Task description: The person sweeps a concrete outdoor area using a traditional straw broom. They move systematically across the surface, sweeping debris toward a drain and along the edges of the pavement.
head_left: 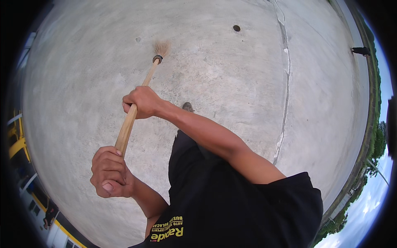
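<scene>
A stick broom (126, 131) with a pale wooden handle slants away from me, from lower left up toward the middle. My left hand (108, 171) is closed around the handle's near end. Farther down the shaft, my right hand (142, 102) wraps around it, with that arm stretched across in front of my body. Thin tan bristles fan out at the broom's far end, bound by a dark ring. They appear to be at the grey concrete floor (215, 74), though I cannot tell how firmly they touch it.
A cracked joint (285, 70) runs lengthwise through the concrete on the right. A round dark spot (236, 28) lies ahead. My shoe (188, 107) shows beyond my right forearm. A person in dark clothes (362, 51) is far right; another person (49, 215) is lower left, near yellow structures (18, 145).
</scene>
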A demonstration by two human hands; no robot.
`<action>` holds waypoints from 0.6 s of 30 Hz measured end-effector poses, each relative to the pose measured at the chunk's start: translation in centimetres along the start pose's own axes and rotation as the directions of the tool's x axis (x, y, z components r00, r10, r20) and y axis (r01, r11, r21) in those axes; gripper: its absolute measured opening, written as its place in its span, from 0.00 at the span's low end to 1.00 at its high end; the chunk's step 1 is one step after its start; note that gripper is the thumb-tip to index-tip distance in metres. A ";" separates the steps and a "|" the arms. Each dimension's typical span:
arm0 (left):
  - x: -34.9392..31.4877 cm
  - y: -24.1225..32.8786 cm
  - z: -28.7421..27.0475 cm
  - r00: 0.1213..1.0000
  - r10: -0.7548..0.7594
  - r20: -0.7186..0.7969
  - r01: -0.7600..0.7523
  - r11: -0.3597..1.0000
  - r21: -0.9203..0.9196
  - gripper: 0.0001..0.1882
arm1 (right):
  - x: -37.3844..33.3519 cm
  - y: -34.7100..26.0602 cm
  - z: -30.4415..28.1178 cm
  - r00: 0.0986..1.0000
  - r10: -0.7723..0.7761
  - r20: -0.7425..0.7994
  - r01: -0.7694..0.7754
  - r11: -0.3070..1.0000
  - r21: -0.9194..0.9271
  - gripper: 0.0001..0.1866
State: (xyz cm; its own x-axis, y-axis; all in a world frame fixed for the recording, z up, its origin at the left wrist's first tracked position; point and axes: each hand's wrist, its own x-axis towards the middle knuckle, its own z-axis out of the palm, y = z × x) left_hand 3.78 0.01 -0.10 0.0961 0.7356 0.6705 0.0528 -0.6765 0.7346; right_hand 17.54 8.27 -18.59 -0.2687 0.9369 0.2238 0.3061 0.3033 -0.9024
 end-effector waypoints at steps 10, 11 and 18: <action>-9.3 -12.2 13.4 0.816 -0.437 0.378 0.573 0.697 -0.432 0.26 | -19.7 12.5 -5.8 0.772 0.614 -0.161 -0.633 0.767 -0.109 0.08; -10.4 -12.5 15.2 0.758 -0.504 0.414 0.651 0.626 -0.431 0.26 | -21.8 13.1 -7.5 0.764 0.611 -0.207 -0.642 0.752 -0.148 0.10; -3.2 -15.8 15.0 0.609 -0.789 0.075 0.645 0.439 -0.626 0.24 | -16.6 11.5 -13.0 0.778 0.559 -0.286 -0.628 0.677 -0.383 0.05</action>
State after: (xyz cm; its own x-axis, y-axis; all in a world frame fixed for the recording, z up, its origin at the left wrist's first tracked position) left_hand 17.54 7.84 -15.43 0.0911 0.9797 -0.1789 -0.5372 0.1996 0.8195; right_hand 37.42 -1.52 -27.91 0.2237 0.9483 -0.2252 0.7263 -0.3163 -0.6104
